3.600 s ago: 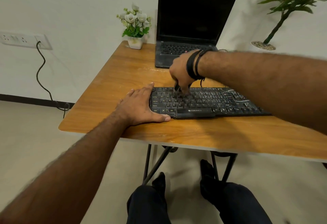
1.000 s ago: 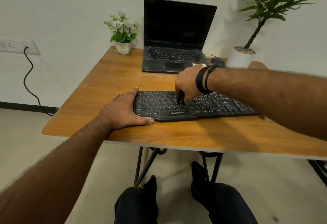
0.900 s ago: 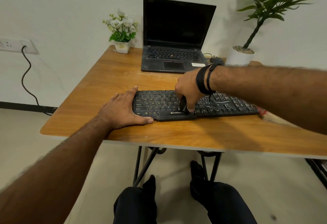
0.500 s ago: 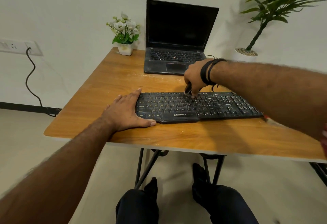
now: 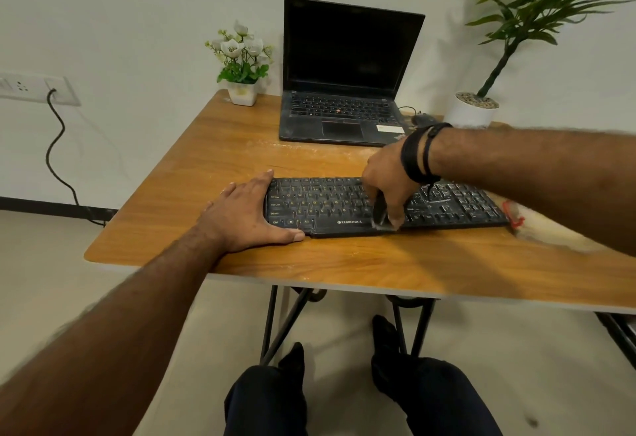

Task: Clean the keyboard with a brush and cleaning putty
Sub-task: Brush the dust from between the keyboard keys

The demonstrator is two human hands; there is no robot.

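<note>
Right hand (image 5: 385, 177) had pulled the small dark brush (image 5: 380, 212), pinched, to the black plastic keyboard's (image 5: 323, 201) front edge; left hand (image 5: 244, 215) lay flat, bracing; open black laptop (image 5: 344, 91) stood behind.

Right hand (image 5: 387, 179) holds brush (image 5: 379, 212) on keyboard (image 5: 330, 201); left hand (image 5: 246, 217) lies flat beside it

free: table (image 5: 213, 157) left strip | blocked: laptop (image 5: 340, 119) behind keyboard (image 5: 323, 201)

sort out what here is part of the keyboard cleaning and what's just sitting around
In use: keyboard; brush, gripped by the right hand; left hand, flat at the keyboard's left end.

Lying about: laptop; flower pot; potted plant.
</note>
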